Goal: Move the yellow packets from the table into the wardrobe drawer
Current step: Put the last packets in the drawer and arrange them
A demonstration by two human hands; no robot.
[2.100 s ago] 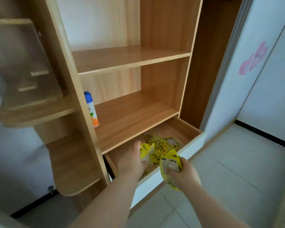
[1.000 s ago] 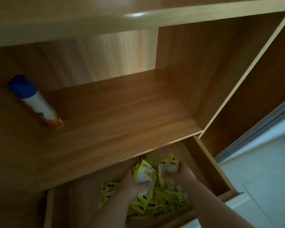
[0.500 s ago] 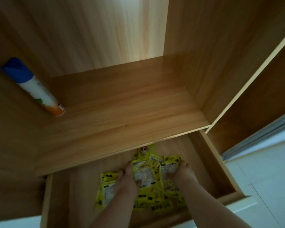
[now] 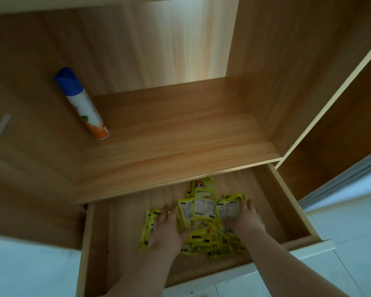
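- Yellow packets (image 4: 204, 211) lie heaped in the middle of the open wardrobe drawer (image 4: 296, 202), most of them flat on its bottom and a few raised on edge between the two hands
- The left hand (image 4: 167, 228) rests on the left side of the heap with its fingers fairly straight, pressing rather than gripping
- The right hand (image 4: 247, 219) has its fingers curled round the right edge of the raised packets, so this batch looks not yet let go
- By the look of it this delivery is nearly done, with only the release and the pulling out of the hands left
- The counter is out of view, so it cannot be told whether more packets wait there
- A spray can (image 4: 81, 103) with a blue cap stands on the shelf (image 4: 180, 142) just above the drawer, well apart from the hands
- The shelf's front edge overhangs the back of the drawer and could catch a hand that rises carelessly
- The drawer's white front (image 4: 308, 247) juts out over the pale floor (image 4: 351, 221)
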